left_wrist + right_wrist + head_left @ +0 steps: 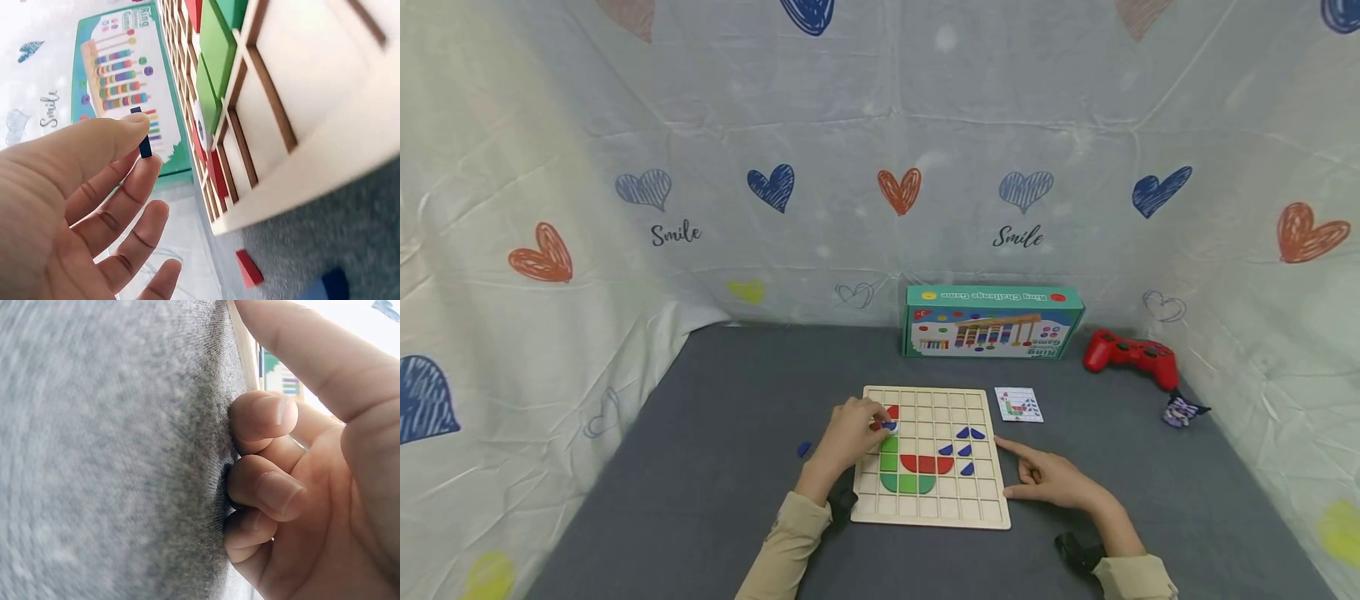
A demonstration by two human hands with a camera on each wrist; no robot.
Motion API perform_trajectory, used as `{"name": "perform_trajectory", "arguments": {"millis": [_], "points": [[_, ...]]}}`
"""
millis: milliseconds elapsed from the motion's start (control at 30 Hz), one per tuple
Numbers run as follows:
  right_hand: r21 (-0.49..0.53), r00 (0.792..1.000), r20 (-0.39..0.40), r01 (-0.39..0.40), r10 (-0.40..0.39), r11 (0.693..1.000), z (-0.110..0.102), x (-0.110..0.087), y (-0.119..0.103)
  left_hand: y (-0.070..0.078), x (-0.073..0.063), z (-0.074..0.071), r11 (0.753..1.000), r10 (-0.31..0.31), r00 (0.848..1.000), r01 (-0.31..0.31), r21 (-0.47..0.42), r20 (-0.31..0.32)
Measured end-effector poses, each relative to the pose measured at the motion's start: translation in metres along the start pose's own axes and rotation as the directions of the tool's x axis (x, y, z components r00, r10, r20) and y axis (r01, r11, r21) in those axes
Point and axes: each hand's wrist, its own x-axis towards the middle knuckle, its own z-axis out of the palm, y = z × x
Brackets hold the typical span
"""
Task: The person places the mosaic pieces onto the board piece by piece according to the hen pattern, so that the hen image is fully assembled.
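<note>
My left hand (850, 429) is over the upper left of a wooden grid board (955, 510). Its thumb and forefinger pinch a small dark blue piece (145, 149), seen edge-on in the left wrist view, while the other fingers are spread. Green squares (889, 454), a red row (927, 464) and a green row (907, 483) lie in the grid, with a round white piece (200, 125) beside the green. Several loose blue pieces (966, 451) lie at the board's right. My right hand (1056, 482) touches the board's right edge with forefinger and thumb, its other fingers curled under.
Left of the board, a blue piece (803, 449) and a red piece (250, 270) lie on the grey tabletop (722, 433). A printed pattern card (1018, 405) is at the upper right. Farther back stand a game box (992, 333) and a red game controller (1131, 357).
</note>
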Motion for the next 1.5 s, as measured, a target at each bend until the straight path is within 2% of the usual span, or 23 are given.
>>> {"name": "perform_trajectory", "arguments": {"millis": [300,600,767,1167,1500], "points": [[-0.016,1.0,-0.006,0.0,0.0,1.0,0.001,0.0,-0.001,0.013,0.001,0.007,0.997,0.071,0.996,-0.07,-0.026,0.05],[-0.017,1.0,-0.007,0.004,-0.004,1.0,0.0,0.0,-0.004,0.034,0.007,0.023,0.993,0.11,0.989,-0.113,0.03,0.094],[-0.009,1.0,-0.006,0.007,-0.007,1.0,-0.001,0.0,-0.004,0.046,0.012,0.026,0.987,0.148,0.982,-0.154,0.047,0.121],[-0.009,1.0,-0.006,0.005,-0.005,1.0,-0.002,-0.001,-0.005,0.066,0.027,0.04,0.971,0.225,0.96,-0.236,0.045,0.167],[0.007,1.0,-0.006,0.013,-0.013,1.0,-0.001,-0.002,-0.004,0.08,0.04,0.047,0.968,0.221,0.955,-0.24,0.079,0.199]]}}
